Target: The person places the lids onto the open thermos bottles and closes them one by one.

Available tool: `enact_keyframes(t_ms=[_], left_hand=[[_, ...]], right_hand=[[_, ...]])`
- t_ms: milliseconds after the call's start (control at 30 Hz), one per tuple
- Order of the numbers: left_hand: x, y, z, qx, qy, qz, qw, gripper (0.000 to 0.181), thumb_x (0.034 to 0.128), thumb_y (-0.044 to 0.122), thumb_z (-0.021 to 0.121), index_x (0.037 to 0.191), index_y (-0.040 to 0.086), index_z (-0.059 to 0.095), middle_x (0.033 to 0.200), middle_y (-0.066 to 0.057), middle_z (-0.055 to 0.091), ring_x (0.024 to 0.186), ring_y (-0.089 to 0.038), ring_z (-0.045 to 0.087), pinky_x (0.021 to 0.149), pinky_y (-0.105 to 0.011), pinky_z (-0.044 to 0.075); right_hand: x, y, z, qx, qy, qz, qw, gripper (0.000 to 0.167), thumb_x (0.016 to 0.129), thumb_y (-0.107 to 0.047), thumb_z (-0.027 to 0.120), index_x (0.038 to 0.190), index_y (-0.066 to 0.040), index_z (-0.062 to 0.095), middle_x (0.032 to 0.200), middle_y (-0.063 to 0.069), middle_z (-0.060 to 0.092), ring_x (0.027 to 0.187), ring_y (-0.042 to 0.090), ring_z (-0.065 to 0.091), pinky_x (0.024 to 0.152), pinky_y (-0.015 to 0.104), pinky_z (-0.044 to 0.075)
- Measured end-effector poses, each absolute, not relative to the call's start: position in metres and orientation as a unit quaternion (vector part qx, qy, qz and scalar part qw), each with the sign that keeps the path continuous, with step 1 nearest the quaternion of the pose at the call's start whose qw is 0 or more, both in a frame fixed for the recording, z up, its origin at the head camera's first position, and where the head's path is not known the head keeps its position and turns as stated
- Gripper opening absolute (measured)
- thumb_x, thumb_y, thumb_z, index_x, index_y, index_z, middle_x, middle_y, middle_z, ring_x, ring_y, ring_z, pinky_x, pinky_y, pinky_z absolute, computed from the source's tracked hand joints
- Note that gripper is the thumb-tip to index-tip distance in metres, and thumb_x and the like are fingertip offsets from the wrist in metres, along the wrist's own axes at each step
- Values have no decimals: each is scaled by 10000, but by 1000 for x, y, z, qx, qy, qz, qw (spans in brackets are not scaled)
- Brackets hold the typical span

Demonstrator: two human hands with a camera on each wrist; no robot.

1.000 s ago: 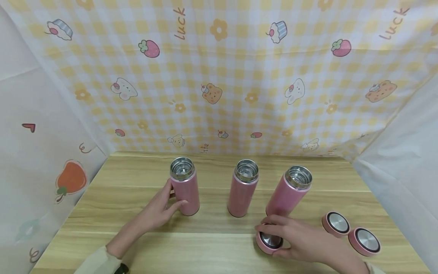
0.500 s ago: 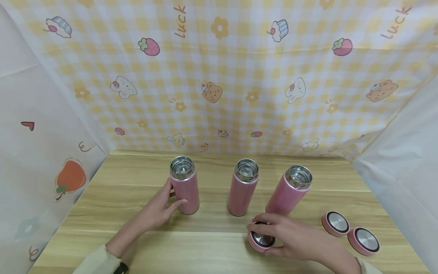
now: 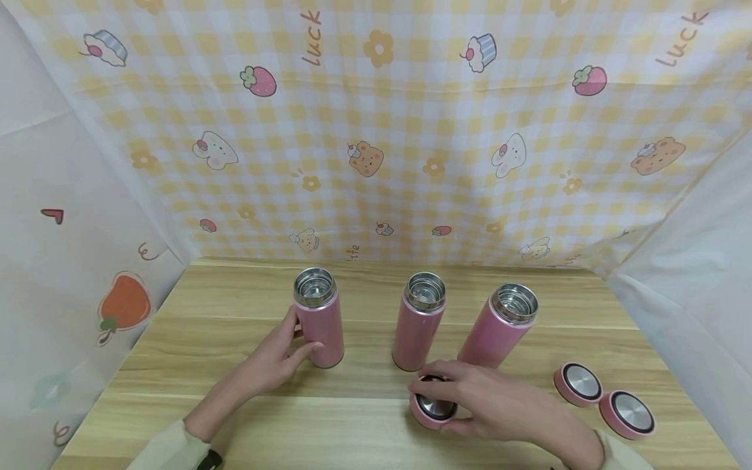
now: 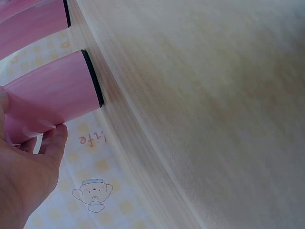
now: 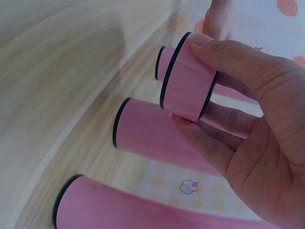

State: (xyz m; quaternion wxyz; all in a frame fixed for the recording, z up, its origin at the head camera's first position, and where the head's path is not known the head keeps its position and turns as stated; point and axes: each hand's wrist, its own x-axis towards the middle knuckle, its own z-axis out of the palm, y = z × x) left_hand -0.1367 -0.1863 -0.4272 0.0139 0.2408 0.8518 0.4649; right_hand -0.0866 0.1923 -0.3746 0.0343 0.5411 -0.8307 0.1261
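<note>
My left hand [image 3: 270, 365] curls round the lower part of the left pink bottle [image 3: 322, 329], which stands upright without a lid; the left wrist view shows fingers along that bottle [image 4: 57, 93]. With thumb and fingers my right hand [image 3: 499, 405] pinches a pink lid [image 3: 431, 418], its steel disc facing up, in front of the middle bottle [image 3: 416, 336]. The right wrist view shows this lid [image 5: 188, 78] between the thumb and fingertips of the hand [image 5: 267, 114]. Behind my right hand stands the right bottle [image 3: 496, 333], open at the top, its base partly hidden.
Two more pink lids, one [image 3: 578, 384] beside the other [image 3: 627, 414], lie at the right of the wooden table [image 3: 329, 434]. A checked cloth [image 3: 405, 196] hangs behind the bottles, and white cloth covers both sides.
My right hand has moved left with the pinched lid, from in front of the right bottle to in front of the middle one. The left hand keeps its hold in place.
</note>
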Motion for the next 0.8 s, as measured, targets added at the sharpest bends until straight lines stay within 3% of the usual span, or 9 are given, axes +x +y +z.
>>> enact_keyframes(t_ms=[233, 800], left_hand=[[-136, -185, -426, 246, 851, 464, 14, 723, 1000, 246, 674, 1546, 73, 232, 1476, -187, 456, 1319, -353, 498, 1039, -446, 476], [-136, -186, -427, 248, 853, 458, 13, 713, 1007, 248, 659, 1540, 62, 224, 1475, -207, 452, 1321, -368, 494, 1040, -462, 471]], right_hand=[[-86, 183, -369, 542, -831, 123, 28, 534, 872, -289, 832, 1359, -232, 621, 1313, -19, 581, 1102, 86, 590, 890, 197, 522], [-87, 169, -371, 549, -824, 132, 40, 591, 858, -269, 849, 1392, -231, 599, 1322, 10, 577, 1152, 125, 573, 940, 201, 499]])
